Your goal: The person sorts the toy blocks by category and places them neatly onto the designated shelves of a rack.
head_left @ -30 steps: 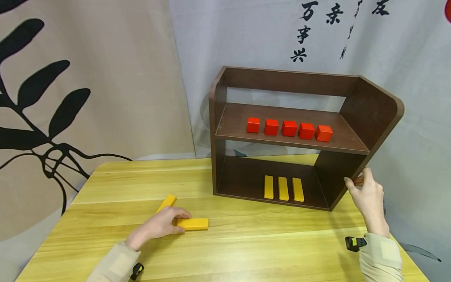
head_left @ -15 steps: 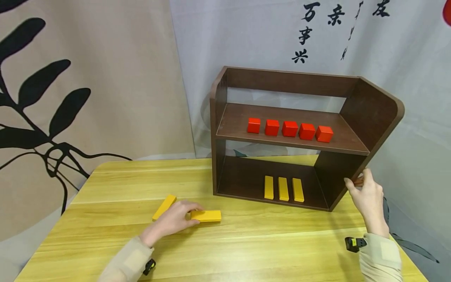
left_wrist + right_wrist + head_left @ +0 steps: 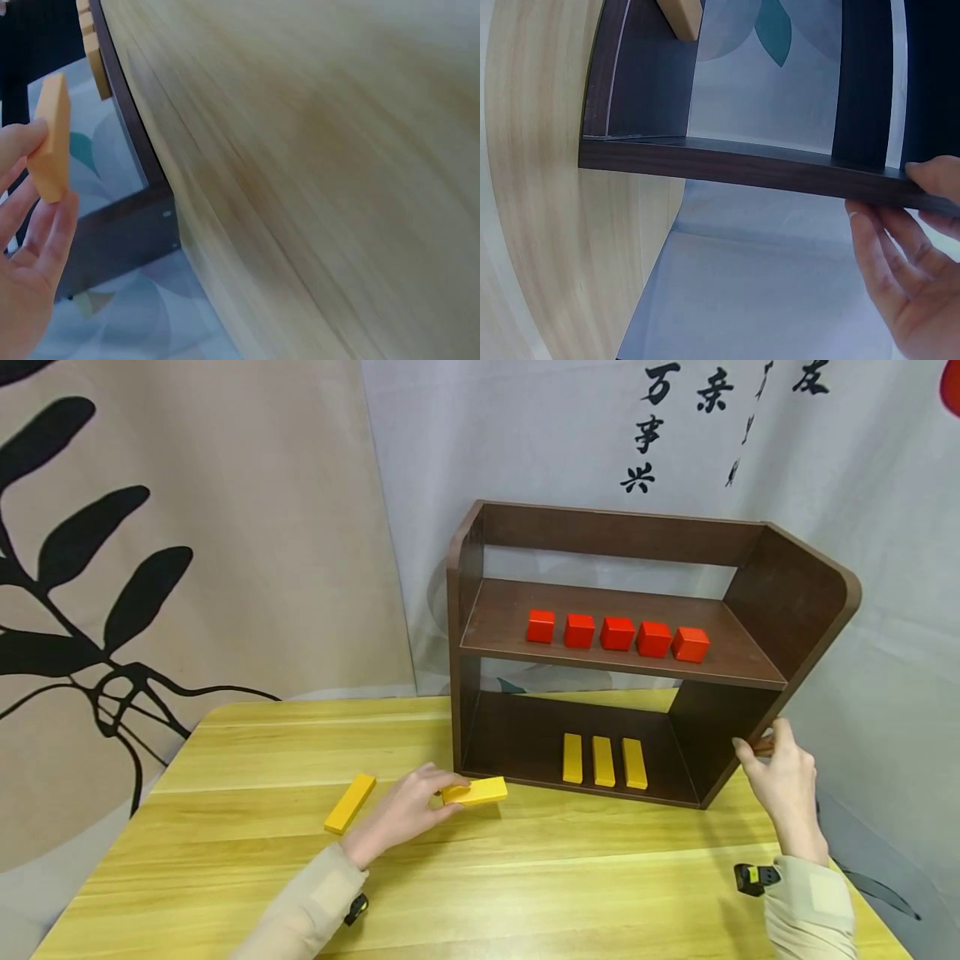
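Observation:
My left hand (image 3: 408, 810) pinches a flat yellow block (image 3: 480, 791) between thumb and fingers, just in front of the lower left corner of a dark brown two-tier shelf (image 3: 570, 670). In the left wrist view the held yellow block (image 3: 54, 139) is tilted, with the thumb on one side and fingertips at its lower end. My right hand (image 3: 782, 781) grips the front edge of the shelf's right side panel. In the right wrist view, the thumb is on the panel's inner side and the fingers (image 3: 881, 262) are on its outer side.
Several red cubes (image 3: 617, 633) stand in a row on the upper tier. Three yellow blocks (image 3: 603, 762) lie side by side on the lower tier. Another yellow block (image 3: 350, 803) lies on the wooden table (image 3: 562, 877) left of my left hand. A printed curtain (image 3: 285, 527) hangs behind.
My left hand has carried the yellow block right and away from me, toward the shelf, and now holds it up at a slant. My right hand has stayed on the side panel.

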A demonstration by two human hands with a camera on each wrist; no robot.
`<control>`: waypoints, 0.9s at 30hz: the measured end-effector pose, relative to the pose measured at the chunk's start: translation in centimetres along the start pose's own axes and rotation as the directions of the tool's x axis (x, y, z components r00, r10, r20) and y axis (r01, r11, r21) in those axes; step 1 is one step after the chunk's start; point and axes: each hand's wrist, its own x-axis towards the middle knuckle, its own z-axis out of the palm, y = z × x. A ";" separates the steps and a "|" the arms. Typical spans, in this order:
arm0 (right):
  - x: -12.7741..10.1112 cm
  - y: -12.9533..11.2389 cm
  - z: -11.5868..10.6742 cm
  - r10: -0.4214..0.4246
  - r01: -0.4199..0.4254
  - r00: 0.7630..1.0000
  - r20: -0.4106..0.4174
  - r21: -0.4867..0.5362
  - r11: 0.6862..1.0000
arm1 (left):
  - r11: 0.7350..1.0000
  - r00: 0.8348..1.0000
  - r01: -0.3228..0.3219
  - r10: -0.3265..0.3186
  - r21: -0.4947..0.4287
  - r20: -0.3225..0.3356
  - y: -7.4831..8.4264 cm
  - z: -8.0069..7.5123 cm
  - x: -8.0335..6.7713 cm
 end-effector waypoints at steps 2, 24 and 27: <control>0.0 0.0 0.0 0.000 0.000 1.000 -0.001 0.003 1.000 | 1.000 0.999 -0.018 0.018 0.007 -0.028 0.2 0.5 0.6; -0.1 0.0 0.1 -0.013 0.014 1.000 -0.008 0.015 1.000 | 0.979 0.965 -0.192 0.201 0.065 -0.167 1.5 4.8 5.5; -0.2 0.0 0.0 -0.013 0.013 1.000 -0.007 0.016 1.000 | 0.976 0.964 -0.208 0.215 0.063 -0.157 1.6 5.1 6.0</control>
